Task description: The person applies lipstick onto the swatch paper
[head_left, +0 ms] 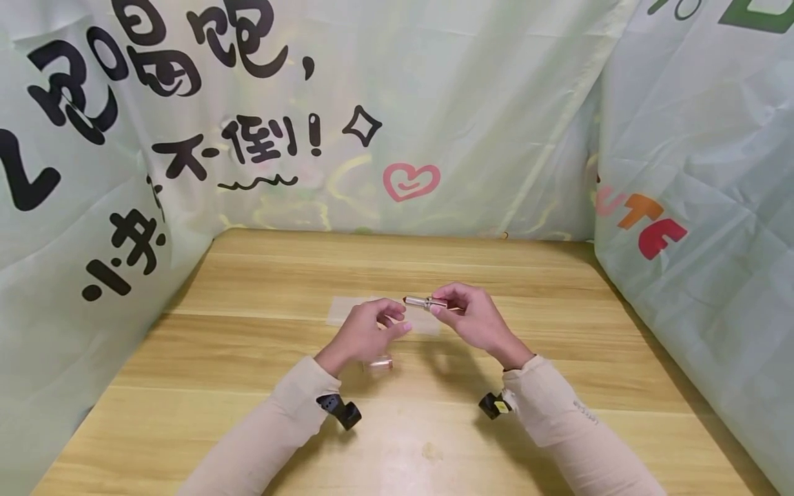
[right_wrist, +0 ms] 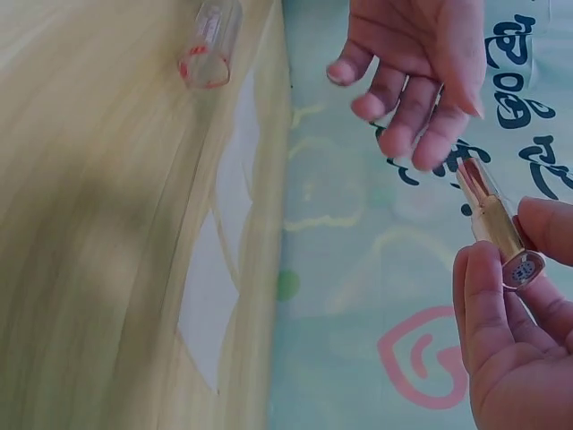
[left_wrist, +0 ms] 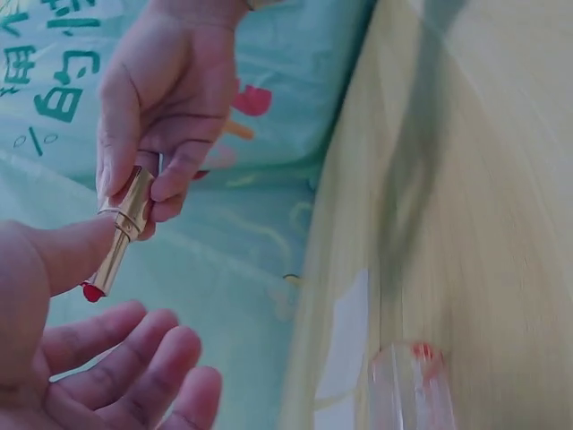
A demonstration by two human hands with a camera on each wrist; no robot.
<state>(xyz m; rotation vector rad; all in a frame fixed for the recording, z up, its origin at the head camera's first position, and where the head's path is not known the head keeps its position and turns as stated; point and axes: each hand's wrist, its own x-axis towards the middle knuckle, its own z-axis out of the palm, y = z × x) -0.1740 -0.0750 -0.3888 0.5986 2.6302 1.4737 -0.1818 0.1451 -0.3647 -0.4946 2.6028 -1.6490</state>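
Right hand (head_left: pixel 474 320) pinching the lipstick (head_left: pixel 417 302) above the bench (head_left: pixel 428 427) — probably light and slick, soft-tipped, best gripped by its metallic case (left_wrist: pixel 136 195) — left hand (head_left: pixel 364 332) near, thumb and fingers parted.

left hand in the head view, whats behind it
Behind the left hand are white sheets on the wooden table, and a clear cap shows by the hand's near edge; the sheets' covered middle cannot be seen.

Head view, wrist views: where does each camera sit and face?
Head: on the head, facing forward, down at the table; left hand, right hand and sleeves show.
Left wrist: worn there, facing the lipstick; both hands show.
Right wrist: worn there, facing the left hand; both hands show.
Wrist views share the lipstick and clear tube.
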